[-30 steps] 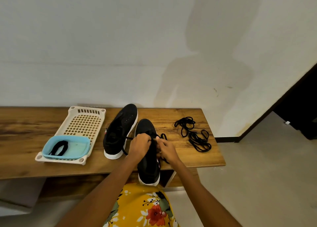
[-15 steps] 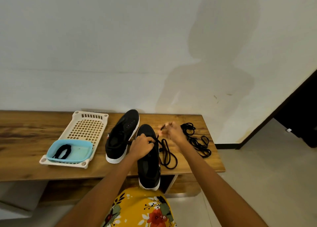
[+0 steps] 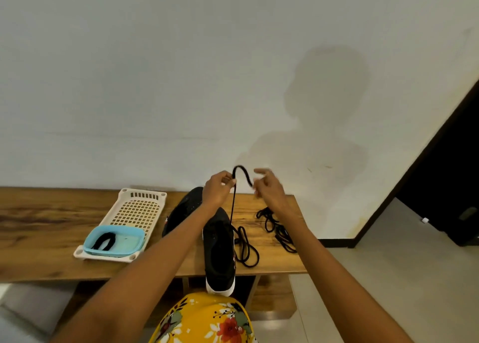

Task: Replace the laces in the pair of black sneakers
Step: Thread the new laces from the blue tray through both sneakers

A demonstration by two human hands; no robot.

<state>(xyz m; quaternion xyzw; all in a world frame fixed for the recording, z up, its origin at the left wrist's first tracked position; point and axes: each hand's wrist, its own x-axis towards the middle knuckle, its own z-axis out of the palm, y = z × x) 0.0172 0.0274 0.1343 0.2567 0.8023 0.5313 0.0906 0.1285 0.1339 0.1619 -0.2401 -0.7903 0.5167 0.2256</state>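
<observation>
Both hands are raised above the worktop [image 3: 51, 213], with a black lace [image 3: 234, 202] arching between them. The left hand [image 3: 216, 190] pinches the lace between thumb and fingertips; from that grip the lace runs straight down to the near sneaker [image 3: 220, 249], then coils in loops on the wood beside it. The right hand [image 3: 268, 187] is blurred, its fingers loosely curled at the lace's other end (whether they actually pinch it I cannot tell). The near sneaker's heel overhangs the front edge. The far sneaker [image 3: 184, 210] lies just left of it, largely hidden behind the left forearm. A loose tangle of laces [image 3: 277, 228] lies to the right, partly covered by the right forearm. To the left, a cream basket tray [image 3: 140, 208] holds a blue dish [image 3: 129, 241] containing a small dark item too indistinct to name.
</observation>
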